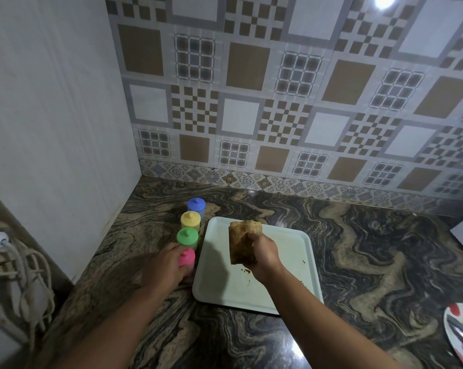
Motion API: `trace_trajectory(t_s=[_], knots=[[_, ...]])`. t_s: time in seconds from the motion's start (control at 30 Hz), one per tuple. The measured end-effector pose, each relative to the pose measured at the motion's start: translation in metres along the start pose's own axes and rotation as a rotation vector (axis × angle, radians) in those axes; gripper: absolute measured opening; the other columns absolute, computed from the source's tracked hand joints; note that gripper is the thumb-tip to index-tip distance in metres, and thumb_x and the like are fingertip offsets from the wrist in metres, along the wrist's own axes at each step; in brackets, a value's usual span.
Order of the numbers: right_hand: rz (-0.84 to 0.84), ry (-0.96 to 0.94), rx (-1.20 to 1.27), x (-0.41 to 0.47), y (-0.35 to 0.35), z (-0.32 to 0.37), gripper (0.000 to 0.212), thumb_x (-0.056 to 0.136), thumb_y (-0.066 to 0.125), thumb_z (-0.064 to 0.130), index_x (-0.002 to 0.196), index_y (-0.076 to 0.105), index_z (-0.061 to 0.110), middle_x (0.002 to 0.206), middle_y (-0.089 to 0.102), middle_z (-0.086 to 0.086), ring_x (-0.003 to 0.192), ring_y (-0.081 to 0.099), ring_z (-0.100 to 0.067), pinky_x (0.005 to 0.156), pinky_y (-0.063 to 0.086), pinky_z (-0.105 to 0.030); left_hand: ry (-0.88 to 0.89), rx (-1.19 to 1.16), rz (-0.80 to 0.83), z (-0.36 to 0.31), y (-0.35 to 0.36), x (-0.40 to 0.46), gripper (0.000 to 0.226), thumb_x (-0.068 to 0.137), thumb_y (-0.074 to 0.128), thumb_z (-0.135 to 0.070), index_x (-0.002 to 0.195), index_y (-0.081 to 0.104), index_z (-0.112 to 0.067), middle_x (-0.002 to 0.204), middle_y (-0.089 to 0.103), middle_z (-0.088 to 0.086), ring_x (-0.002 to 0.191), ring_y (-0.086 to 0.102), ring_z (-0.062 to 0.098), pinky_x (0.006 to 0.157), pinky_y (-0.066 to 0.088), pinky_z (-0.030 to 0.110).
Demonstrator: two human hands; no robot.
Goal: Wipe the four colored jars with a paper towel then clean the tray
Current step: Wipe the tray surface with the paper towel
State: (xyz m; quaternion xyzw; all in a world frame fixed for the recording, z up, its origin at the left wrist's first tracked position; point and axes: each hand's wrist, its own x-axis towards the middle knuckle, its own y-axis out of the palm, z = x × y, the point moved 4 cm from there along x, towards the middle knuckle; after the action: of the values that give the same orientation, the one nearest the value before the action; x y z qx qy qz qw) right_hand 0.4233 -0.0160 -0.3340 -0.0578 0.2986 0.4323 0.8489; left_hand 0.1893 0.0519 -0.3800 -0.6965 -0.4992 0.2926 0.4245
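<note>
Four small jars stand in a row on the counter just left of the tray: blue jar (196, 206) farthest, then yellow jar (190, 220), green jar (187, 237), and pink jar (187, 258) nearest. My left hand (165, 266) is wrapped around the pink jar. My right hand (265, 253) holds a folded, brown-stained paper towel (243, 239) above the white tray (219, 283). The tray carries a few brown smears near its right side.
A white side wall rises at the left and a patterned tiled wall at the back. A plate (462, 334) with a utensil sits at the counter's right edge. Cords and a plug hang at the far left. The dark marbled countertop (371, 249) stretches right of the tray.
</note>
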Motion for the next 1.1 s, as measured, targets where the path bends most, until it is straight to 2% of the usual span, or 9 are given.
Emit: trace_trajectory(t_s=[0.2,0.37,0.5,0.6,0.67,0.77,0.87,0.97,1.1], knots=[[-0.006,0.072,0.059,0.002,-0.011,-0.007,0.019,0.102,0.053,0.013,0.117,0.064,0.007,0.108,0.068,-0.022,0.096,0.065,-0.039,0.074,0.054,-0.044,-0.009,0.029,-0.017,0.005,0.005,0.0,0.053,0.08,0.076,-0.03,0.131,0.063,-0.031,0.131,0.059,-0.008,0.115,0.059,0.023,0.093,0.051,0.041],[0.053,0.008,-0.012,0.002,-0.033,-0.015,0.012,0.078,0.067,0.016,0.084,0.068,0.006,0.087,0.063,-0.019,0.077,0.064,-0.035,0.068,0.055,-0.042,0.015,-0.015,-0.042,0.015,0.009,0.002,0.068,0.07,0.073,-0.038,0.136,0.061,-0.025,0.14,0.056,-0.003,0.119,0.057,0.03,0.096,0.051,0.045],[-0.095,-0.081,-0.113,0.006,-0.064,-0.017,0.011,0.099,0.063,0.012,0.099,0.072,0.005,0.093,0.073,-0.018,0.087,0.072,-0.04,0.071,0.062,-0.044,0.14,-0.001,-0.232,0.0,-0.001,-0.016,0.063,0.073,0.062,-0.045,0.13,0.064,-0.016,0.133,0.057,0.006,0.114,0.052,0.036,0.094,0.049,0.047],[-0.121,-0.184,-0.328,0.01,-0.077,-0.014,0.016,0.097,0.062,0.01,0.102,0.078,0.01,0.095,0.076,-0.016,0.09,0.074,-0.039,0.076,0.065,-0.053,0.275,-0.066,-0.334,-0.016,0.004,-0.045,0.039,0.086,0.063,-0.038,0.118,0.069,-0.016,0.117,0.06,0.004,0.103,0.056,0.031,0.086,0.049,0.044],[-0.105,-0.282,-0.495,0.018,-0.072,-0.006,0.022,0.097,0.06,0.007,0.096,0.079,0.016,0.087,0.076,-0.007,0.081,0.071,-0.025,0.071,0.063,-0.041,0.294,-0.109,-0.266,-0.015,0.028,-0.064,0.034,0.089,0.063,-0.036,0.116,0.07,-0.018,0.116,0.059,0.002,0.104,0.058,0.029,0.087,0.049,0.044],[-0.058,-0.473,-0.731,0.039,-0.052,0.016,0.019,0.096,0.066,0.021,0.105,0.082,0.02,0.103,0.082,0.005,0.101,0.075,-0.013,0.095,0.061,-0.037,0.305,-0.147,-0.146,-0.015,0.059,-0.08,0.036,0.092,0.061,-0.038,0.122,0.068,-0.018,0.129,0.056,0.002,0.12,0.054,0.03,0.099,0.046,0.045],[-0.091,-0.649,-1.113,0.063,-0.035,0.024,0.032,0.1,0.059,0.012,0.122,0.078,0.026,0.121,0.078,0.0,0.112,0.071,-0.022,0.094,0.055,-0.03,0.276,-0.096,-0.091,-0.015,0.081,-0.08,0.047,0.095,0.058,-0.045,0.133,0.061,-0.019,0.148,0.046,0.007,0.134,0.045,0.033,0.109,0.041,0.048],[0.067,-0.616,-1.45,0.087,-0.027,-0.003,0.045,0.099,0.055,0.011,0.139,0.067,0.027,0.141,0.067,-0.003,0.125,0.064,-0.031,0.101,0.049,-0.035,0.189,-0.088,-0.078,-0.009,0.099,-0.075,0.058,0.097,0.054,-0.051,0.144,0.053,-0.017,0.159,0.036,0.009,0.138,0.042,0.033,0.11,0.04,0.046],[0.156,-0.614,-1.486,0.09,-0.041,-0.064,0.051,0.094,0.061,0.01,0.142,0.062,0.027,0.156,0.054,0.002,0.137,0.054,-0.031,0.106,0.051,-0.039,0.155,-0.078,-0.13,-0.005,0.11,-0.075,0.069,0.097,0.048,-0.057,0.147,0.049,-0.01,0.159,0.039,0.011,0.136,0.045,0.034,0.108,0.04,0.046]])
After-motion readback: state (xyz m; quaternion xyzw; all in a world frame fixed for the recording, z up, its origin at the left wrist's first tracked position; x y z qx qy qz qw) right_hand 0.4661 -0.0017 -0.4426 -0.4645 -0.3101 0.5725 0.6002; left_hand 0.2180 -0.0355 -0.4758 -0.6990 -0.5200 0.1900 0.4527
